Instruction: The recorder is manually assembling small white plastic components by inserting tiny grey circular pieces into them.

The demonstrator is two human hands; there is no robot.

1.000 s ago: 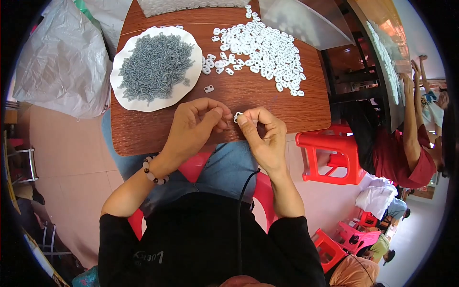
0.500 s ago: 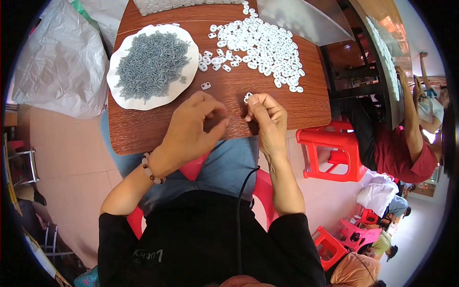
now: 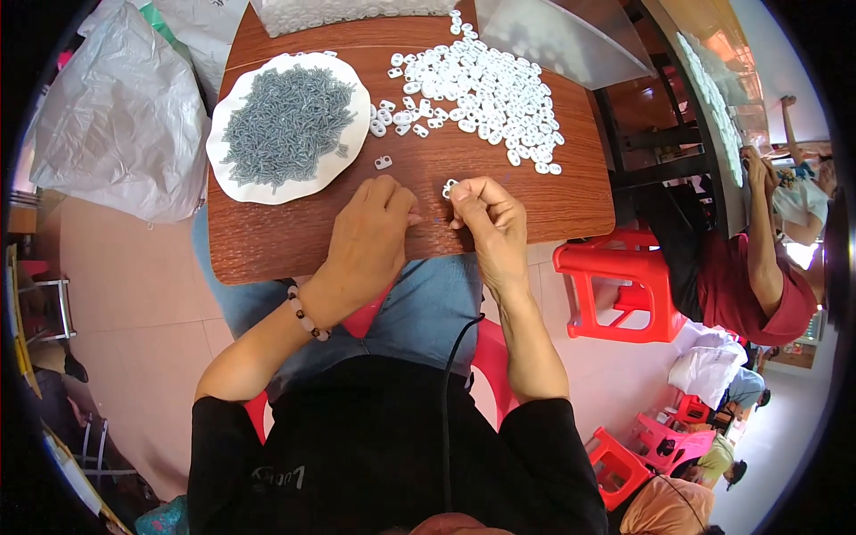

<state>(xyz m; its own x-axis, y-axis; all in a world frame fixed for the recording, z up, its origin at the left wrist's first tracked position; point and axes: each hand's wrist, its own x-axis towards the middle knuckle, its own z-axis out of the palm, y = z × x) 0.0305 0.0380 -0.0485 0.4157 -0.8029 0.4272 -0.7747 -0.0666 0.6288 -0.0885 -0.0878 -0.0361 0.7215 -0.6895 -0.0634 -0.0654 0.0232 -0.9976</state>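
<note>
My right hand pinches a small white plastic piece with two holes between thumb and forefinger, just above the table's near part. Close by on its left, my left hand is closed, its fingers curled together with the back of the hand up. Whatever those fingertips hold, if anything, is hidden. One loose white piece lies on the wood beyond my left hand. Farther left stands a white scalloped plate heaped with small grey pins. A large spread of white two-hole pieces covers the table's far right.
The brown wooden table ends close to my lap. A clear-walled container stands at its far edge. A red stool is on the right, near a person in a dark red shirt. A large whitish plastic bag sits at the left.
My left hand has closed from spread fingers and moved right toward my right hand. My right hand, still pinching the white piece, has shifted slightly left.
</note>
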